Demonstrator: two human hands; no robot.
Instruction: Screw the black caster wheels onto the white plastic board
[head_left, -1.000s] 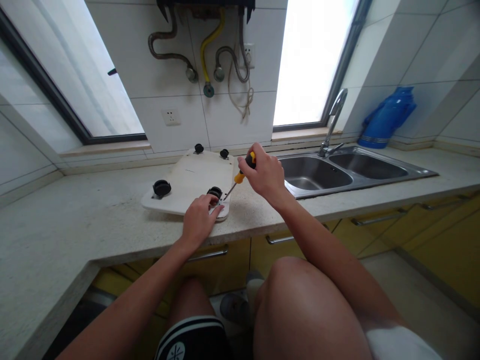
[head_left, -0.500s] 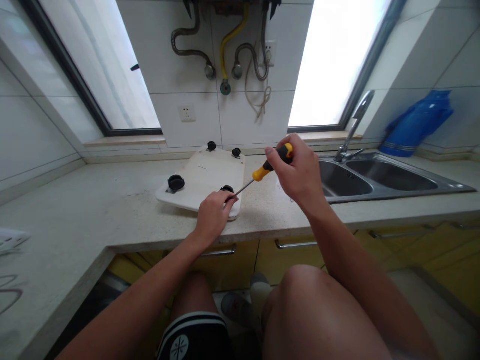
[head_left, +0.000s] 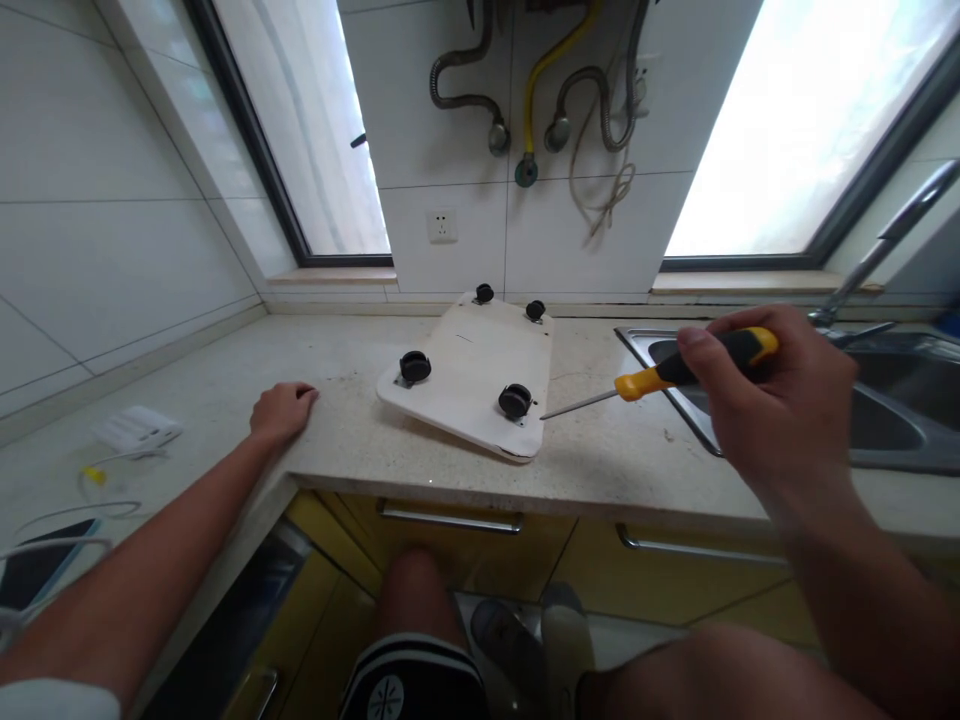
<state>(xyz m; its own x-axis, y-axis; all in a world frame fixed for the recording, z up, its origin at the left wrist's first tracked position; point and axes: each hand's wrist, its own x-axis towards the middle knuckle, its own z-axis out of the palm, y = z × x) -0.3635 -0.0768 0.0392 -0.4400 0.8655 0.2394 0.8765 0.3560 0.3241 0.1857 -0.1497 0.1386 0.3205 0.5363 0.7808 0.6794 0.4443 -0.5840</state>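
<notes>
A white board lies on the counter with black caster wheels at its corners. The near right caster sits on a small metal plate. In my right hand is a yellow and black screwdriver, fingers wrapped round its handle. Its shaft points left, the tip by the board's near right corner; whether it touches I cannot tell. My left hand rests on the counter to the left of the board, apart from it. Its fingers are curled closed, and what they hold, if anything, is hidden.
A steel sink with a tap is set into the counter at the right. At the left lie a white power strip and cables. Pipes and a wall socket are on the tiled wall. Drawer handles line the counter front.
My left hand has left the near right caster and moved left onto the counter. The screwdriver in my right hand has drawn back from that caster. The view has shifted left.
</notes>
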